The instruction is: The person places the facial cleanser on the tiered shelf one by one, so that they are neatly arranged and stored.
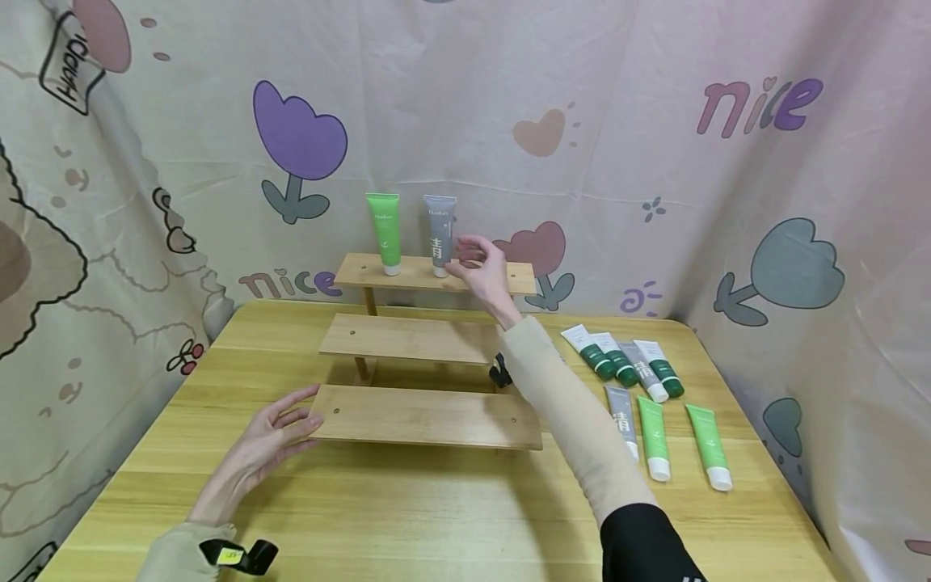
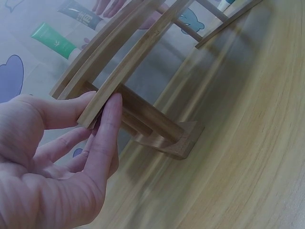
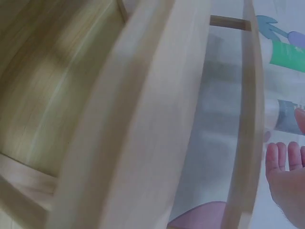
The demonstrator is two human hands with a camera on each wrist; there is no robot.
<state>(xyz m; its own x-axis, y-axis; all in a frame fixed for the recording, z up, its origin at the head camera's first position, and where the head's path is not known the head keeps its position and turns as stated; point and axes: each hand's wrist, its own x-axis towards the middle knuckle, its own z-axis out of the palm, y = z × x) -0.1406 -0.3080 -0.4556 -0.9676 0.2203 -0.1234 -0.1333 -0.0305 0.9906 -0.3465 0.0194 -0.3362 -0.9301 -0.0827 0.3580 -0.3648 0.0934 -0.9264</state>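
A three-tier wooden display stand [image 1: 429, 416] stands on the table. My left hand [image 1: 265, 440] holds the left end of its lowest shelf, thumb above and fingers beneath in the left wrist view. On the top shelf a green squeeze tube [image 1: 385, 234] and a grey-blue squeeze tube [image 1: 440, 226] stand upright on their white caps. My right hand [image 1: 486, 275] is just right of the grey-blue tube, near its lower part. In the right wrist view, the fingers [image 3: 282, 156] are apart from that tube; whether the thumb touches it I cannot tell.
Several tubes lie on the table right of the stand: white-and-dark-green ones [image 1: 589, 352], grey-blue ones [image 1: 622, 420] and light green ones [image 1: 709, 447]. A printed curtain [image 1: 451, 105] hangs behind and beside the wooden table [image 1: 364, 509]. My right forearm crosses over the stand's right side.
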